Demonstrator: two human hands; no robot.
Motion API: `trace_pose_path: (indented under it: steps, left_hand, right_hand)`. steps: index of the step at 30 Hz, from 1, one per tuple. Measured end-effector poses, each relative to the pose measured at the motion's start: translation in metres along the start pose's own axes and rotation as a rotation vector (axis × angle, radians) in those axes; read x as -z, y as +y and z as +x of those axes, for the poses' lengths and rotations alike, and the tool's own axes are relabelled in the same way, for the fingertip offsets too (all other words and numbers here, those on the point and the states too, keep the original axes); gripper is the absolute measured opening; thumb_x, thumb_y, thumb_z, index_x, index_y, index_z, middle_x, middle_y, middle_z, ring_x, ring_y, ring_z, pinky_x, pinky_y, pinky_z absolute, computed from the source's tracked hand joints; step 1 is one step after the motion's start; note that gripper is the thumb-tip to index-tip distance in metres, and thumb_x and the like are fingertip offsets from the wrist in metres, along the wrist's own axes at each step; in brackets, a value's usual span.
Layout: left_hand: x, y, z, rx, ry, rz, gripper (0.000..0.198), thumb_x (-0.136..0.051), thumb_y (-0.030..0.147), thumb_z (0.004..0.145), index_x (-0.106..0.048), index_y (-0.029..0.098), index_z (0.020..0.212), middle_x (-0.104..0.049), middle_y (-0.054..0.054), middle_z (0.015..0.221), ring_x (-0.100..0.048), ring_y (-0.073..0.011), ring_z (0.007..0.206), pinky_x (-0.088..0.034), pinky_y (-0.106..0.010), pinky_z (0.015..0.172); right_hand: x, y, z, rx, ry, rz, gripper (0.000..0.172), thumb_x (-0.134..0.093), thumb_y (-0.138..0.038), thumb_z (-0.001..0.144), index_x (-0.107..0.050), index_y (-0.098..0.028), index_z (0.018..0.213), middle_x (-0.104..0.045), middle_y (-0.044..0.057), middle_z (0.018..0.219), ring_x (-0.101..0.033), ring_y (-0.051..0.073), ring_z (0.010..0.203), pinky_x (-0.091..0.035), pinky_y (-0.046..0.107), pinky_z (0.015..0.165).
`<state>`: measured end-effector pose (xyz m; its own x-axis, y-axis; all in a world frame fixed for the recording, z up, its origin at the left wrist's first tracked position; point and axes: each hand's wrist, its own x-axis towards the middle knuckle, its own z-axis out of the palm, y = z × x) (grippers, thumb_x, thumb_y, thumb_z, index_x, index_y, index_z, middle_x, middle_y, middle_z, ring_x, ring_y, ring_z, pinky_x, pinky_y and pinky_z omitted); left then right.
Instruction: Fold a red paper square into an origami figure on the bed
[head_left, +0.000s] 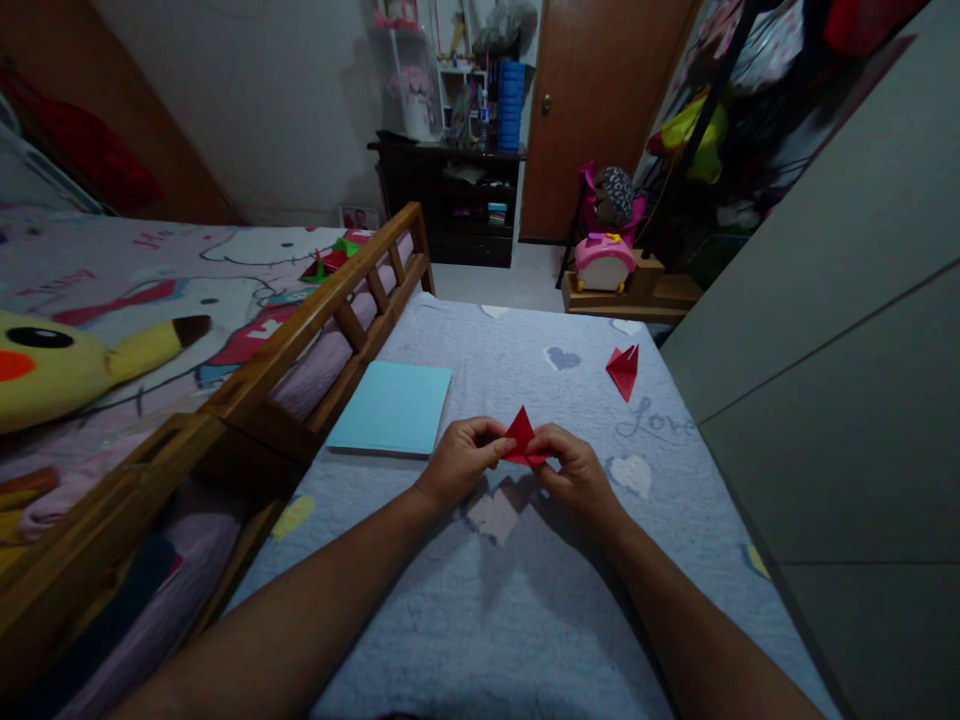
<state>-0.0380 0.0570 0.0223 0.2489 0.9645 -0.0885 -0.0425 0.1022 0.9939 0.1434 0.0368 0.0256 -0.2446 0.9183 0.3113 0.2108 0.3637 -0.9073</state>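
Note:
Between my two hands is a small folded red paper (pixel 522 430), its pointed tip facing up and away from me. My left hand (pixel 471 455) pinches its left edge between thumb and fingers. On the other side, my right hand (pixel 568 465) grips the lower right part, with fingertips covering some of the folds. Both hands are just above the blue bed sheet (pixel 480 620). A second folded red paper (pixel 624 372) lies on the sheet at the far right. A light blue square stack of paper (pixel 394 408) rests to the left of my hands.
A wooden rail (pixel 300 350) runs along the left, with another bed and a yellow plush toy (pixel 67 365) beyond it. Pale cabinet doors (pixel 847 350) stand at the right. Past the bed's far end are a dark cabinet (pixel 450 205) and a pink toy case (pixel 604 265).

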Motion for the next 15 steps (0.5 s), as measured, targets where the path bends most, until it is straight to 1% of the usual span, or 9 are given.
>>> trace_pose_path:
  steps: [3,5,7,8,9,11,12,13,15]
  left_hand:
    - [0.001,0.002,0.001,0.021,-0.028,-0.059,0.027,-0.081,0.036,0.065,-0.071,0.013,0.076,-0.067,-0.002,0.068,-0.054,-0.0107,0.058,-0.044,-0.023,0.056]
    - [0.002,0.004,0.001,0.021,-0.027,-0.071,0.026,-0.081,0.034,0.065,-0.071,0.013,0.076,-0.067,-0.002,0.068,-0.055,-0.0105,0.058,-0.044,-0.023,0.056]
    - [0.002,0.005,0.000,0.017,-0.025,-0.068,0.025,-0.081,0.033,0.066,-0.071,0.012,0.076,-0.067,-0.002,0.068,-0.055,-0.0106,0.058,-0.044,-0.023,0.057]
    - [0.002,0.005,0.000,0.017,-0.024,-0.068,0.026,-0.081,0.033,0.066,-0.071,0.012,0.077,-0.068,-0.002,0.068,-0.056,-0.0108,0.059,-0.044,-0.023,0.057]
    - [0.002,0.004,0.000,0.020,-0.021,-0.069,0.026,-0.081,0.033,0.066,-0.071,0.012,0.078,-0.068,-0.002,0.068,-0.056,-0.0110,0.059,-0.044,-0.023,0.057]
    - [0.002,0.003,0.000,0.030,-0.016,-0.072,0.027,-0.082,0.033,0.065,-0.071,0.012,0.078,-0.068,-0.002,0.067,-0.056,-0.0108,0.058,-0.044,-0.023,0.056]
    - [0.002,0.002,0.000,0.037,-0.020,-0.070,0.028,-0.082,0.033,0.064,-0.071,0.012,0.078,-0.067,-0.002,0.066,-0.056,-0.0105,0.057,-0.043,-0.022,0.056]
    - [0.002,0.001,0.000,0.044,-0.033,-0.067,0.028,-0.083,0.033,0.064,-0.071,0.012,0.078,-0.067,-0.001,0.065,-0.055,-0.0103,0.056,-0.043,-0.022,0.055]
    - [0.002,0.000,-0.001,0.057,-0.074,-0.054,0.027,-0.083,0.033,0.064,-0.071,0.012,0.077,-0.066,-0.001,0.063,-0.055,-0.0101,0.055,-0.042,-0.022,0.055]
  right_hand:
    - [0.002,-0.002,-0.001,0.006,0.005,-0.011,0.015,-0.057,-0.010,0.075,-0.065,-0.022,0.077,-0.064,0.002,0.080,-0.059,0.018,0.076,-0.043,0.031,0.073]
    - [0.004,-0.004,-0.002,-0.005,-0.040,0.008,0.011,-0.059,-0.013,0.075,-0.065,-0.022,0.078,-0.065,0.002,0.083,-0.060,0.019,0.079,-0.044,0.032,0.075]
    - [0.006,-0.005,-0.003,-0.055,-0.084,0.111,0.005,-0.061,-0.021,0.078,-0.063,-0.022,0.082,-0.065,0.003,0.085,-0.060,0.020,0.081,-0.044,0.032,0.077]
    - [0.008,-0.004,-0.004,-0.099,-0.086,0.202,0.007,-0.061,-0.027,0.080,-0.062,-0.022,0.085,-0.066,0.003,0.086,-0.061,0.020,0.082,-0.045,0.033,0.077]
    - [0.009,-0.002,-0.004,-0.150,-0.064,0.312,0.012,-0.060,-0.034,0.082,-0.060,-0.023,0.088,-0.066,0.003,0.087,-0.061,0.020,0.082,-0.046,0.033,0.077]
    - [0.010,0.002,-0.003,-0.253,0.002,0.497,0.022,-0.057,-0.045,0.086,-0.054,-0.024,0.091,-0.068,0.002,0.087,-0.063,0.020,0.080,-0.048,0.034,0.079]
    - [0.011,0.004,-0.002,-0.301,0.027,0.553,0.026,-0.056,-0.049,0.087,-0.052,-0.024,0.093,-0.068,0.002,0.085,-0.064,0.020,0.078,-0.049,0.035,0.078]
    - [0.011,0.005,-0.001,-0.342,0.037,0.576,0.029,-0.058,-0.051,0.087,-0.052,-0.024,0.096,-0.068,0.001,0.083,-0.064,0.019,0.075,-0.049,0.034,0.076]
    - [0.011,0.006,0.002,-0.399,-0.004,0.548,0.036,-0.068,-0.050,0.080,-0.054,-0.024,0.101,-0.068,0.000,0.081,-0.064,0.017,0.070,-0.049,0.031,0.070]
